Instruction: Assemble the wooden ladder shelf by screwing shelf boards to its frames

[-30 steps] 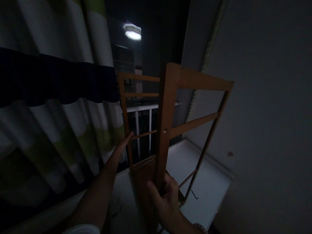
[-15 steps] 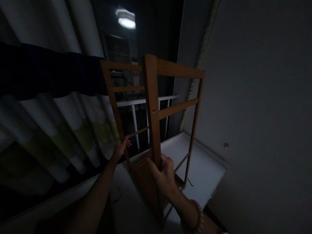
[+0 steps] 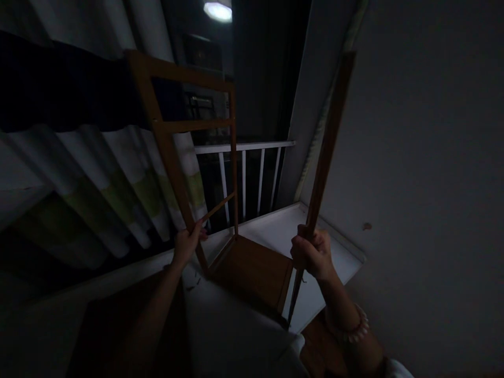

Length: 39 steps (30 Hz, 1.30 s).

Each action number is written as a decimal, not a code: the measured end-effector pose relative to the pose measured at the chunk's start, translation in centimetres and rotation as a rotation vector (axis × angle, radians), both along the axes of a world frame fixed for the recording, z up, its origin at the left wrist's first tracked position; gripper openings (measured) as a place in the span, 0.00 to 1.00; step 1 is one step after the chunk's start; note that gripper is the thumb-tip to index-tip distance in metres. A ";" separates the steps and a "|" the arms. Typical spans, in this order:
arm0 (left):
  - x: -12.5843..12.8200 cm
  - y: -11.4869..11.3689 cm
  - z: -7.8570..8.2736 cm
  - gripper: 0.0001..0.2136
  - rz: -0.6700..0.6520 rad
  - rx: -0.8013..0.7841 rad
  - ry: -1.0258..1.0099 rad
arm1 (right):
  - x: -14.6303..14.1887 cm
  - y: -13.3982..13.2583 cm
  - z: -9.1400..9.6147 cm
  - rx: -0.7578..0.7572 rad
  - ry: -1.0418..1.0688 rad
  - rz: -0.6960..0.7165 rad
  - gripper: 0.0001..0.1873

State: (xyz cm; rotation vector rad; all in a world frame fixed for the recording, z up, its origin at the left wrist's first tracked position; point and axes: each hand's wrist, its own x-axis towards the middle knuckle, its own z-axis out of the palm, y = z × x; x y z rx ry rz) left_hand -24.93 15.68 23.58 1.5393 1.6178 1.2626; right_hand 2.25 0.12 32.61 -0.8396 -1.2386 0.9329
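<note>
A wooden shelf frame stands on a white ledge [image 3: 271,233] in a dark room. My left hand [image 3: 189,242] is closed round the near post of its left side frame [image 3: 167,152], low down. My right hand [image 3: 313,253] grips the near post of the right side frame [image 3: 328,142], which I see edge-on. A brown bottom panel [image 3: 254,270] lies flat between the two side frames, just above the ledge.
A striped curtain [image 3: 79,131] hangs at the left, close behind the left frame. A white railing [image 3: 244,173] stands before a dark window with a lamp reflection [image 3: 218,10]. A plain wall [image 3: 425,157] closes the right side.
The frame has turned: its right side has swung out to the right, now edge-on, and the bottom panel shows. My right hand moved right with its post; the left keeps its hold.
</note>
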 end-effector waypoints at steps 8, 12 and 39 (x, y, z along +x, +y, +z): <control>0.8 -4.9 0.3 0.22 0.132 0.009 0.123 | 4.7 -1.3 0.7 0.037 0.120 0.112 0.20; 1.6 -6.9 -0.2 0.23 0.174 0.032 0.155 | 6.6 -0.9 0.7 0.044 0.077 0.104 0.22; 5.0 -13.9 -1.8 0.16 0.604 -0.060 -0.142 | 6.2 5.4 -0.2 0.092 0.066 0.108 0.25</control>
